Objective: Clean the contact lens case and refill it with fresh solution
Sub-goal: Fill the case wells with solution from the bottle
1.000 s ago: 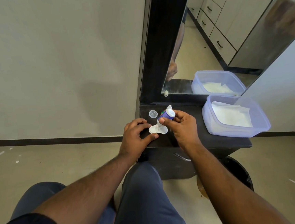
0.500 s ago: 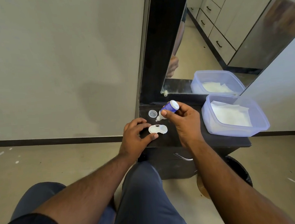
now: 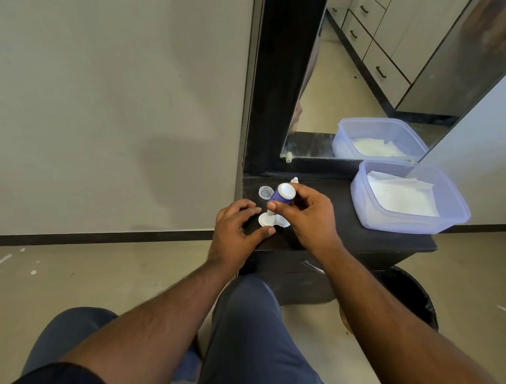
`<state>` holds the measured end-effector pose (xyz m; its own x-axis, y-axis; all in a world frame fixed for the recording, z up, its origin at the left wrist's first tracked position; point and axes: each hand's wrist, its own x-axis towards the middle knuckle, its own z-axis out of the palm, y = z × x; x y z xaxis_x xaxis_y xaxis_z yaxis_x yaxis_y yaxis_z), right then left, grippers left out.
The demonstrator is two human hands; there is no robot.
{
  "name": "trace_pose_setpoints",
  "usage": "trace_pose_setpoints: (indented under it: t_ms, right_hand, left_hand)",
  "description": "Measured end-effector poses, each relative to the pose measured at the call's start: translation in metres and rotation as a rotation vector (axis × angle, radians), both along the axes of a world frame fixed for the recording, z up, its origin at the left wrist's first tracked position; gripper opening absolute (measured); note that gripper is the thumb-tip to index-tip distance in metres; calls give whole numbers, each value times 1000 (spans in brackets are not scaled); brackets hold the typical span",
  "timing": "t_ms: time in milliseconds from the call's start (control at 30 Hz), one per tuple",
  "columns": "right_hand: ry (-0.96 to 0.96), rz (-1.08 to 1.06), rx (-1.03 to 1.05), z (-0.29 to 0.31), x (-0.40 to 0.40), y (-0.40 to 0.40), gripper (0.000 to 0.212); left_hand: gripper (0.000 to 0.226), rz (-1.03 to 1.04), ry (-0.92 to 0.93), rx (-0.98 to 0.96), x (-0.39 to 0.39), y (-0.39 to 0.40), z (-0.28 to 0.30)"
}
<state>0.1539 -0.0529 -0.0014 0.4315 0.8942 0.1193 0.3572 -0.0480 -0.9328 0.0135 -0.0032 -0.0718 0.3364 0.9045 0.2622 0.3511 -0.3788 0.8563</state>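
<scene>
A white two-well contact lens case (image 3: 271,221) lies open on the black shelf (image 3: 356,238). My left hand (image 3: 238,228) pinches the case's left end between thumb and fingers. My right hand (image 3: 307,214) holds a small purple solution bottle (image 3: 281,195) upside down, its nozzle pointing down onto the left well. A clear round lid (image 3: 265,192) lies just behind the case, and a small white cap (image 3: 294,180) stands behind the bottle.
A lilac plastic tub (image 3: 450,220) holding white tissues sits at the shelf's right end. A mirror in a black frame (image 3: 268,98) rises behind the shelf. A dark bin (image 3: 417,297) stands on the floor below right. My knees are under the shelf.
The bottle was lifted and tilted away from the case half a second ago; now my right hand has brought it back down, nozzle over the left well. The left hand has not moved.
</scene>
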Motion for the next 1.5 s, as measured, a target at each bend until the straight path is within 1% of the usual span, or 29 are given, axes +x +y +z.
trace_pose_setpoints:
  t_ms: [233, 333, 400, 500, 633, 700, 867, 1000, 1133, 1400, 1500]
  right_hand:
    - [-60, -5, -21, -4, 1, -1, 39]
    - [-49, -17, -27, -3, 1, -1, 36]
    - [16, -48, -11, 2, 1, -1, 32]
    - [171, -88, 60, 15, 2, -1, 22]
    - [361, -120, 119, 29, 6, 4, 22]
    - [407, -118, 105, 31, 7, 6, 20]
    - [343, -111, -26, 20, 6, 5, 23]
    - [247, -92, -77, 13, 5, 2, 23]
    - [197, -82, -74, 12, 5, 1, 22]
    - [189, -71, -56, 13, 3, -3, 18]
    - [165, -69, -49, 15, 3, -4, 21]
  left_hand:
    - [47, -1, 8, 3, 0, 0, 1]
    - [47, -3, 8, -1, 0, 1, 1]
    - [47, -4, 12, -4, 0, 1, 1]
    - [47, -3, 7, -8, 0, 1, 1]
    - [49, 2, 5, -26, 1, 2, 0]
    - [49, -1, 7, -29, 1, 3, 0]
    - [48, -3, 3, -27, 1, 4, -1]
    - [48, -20, 0, -24, 1, 4, 1]
    - [50, -24, 6, -24, 0, 4, 1]
    - [50, -34, 2, -29, 0, 4, 1]
    - [50, -31, -1, -28, 0, 3, 1]
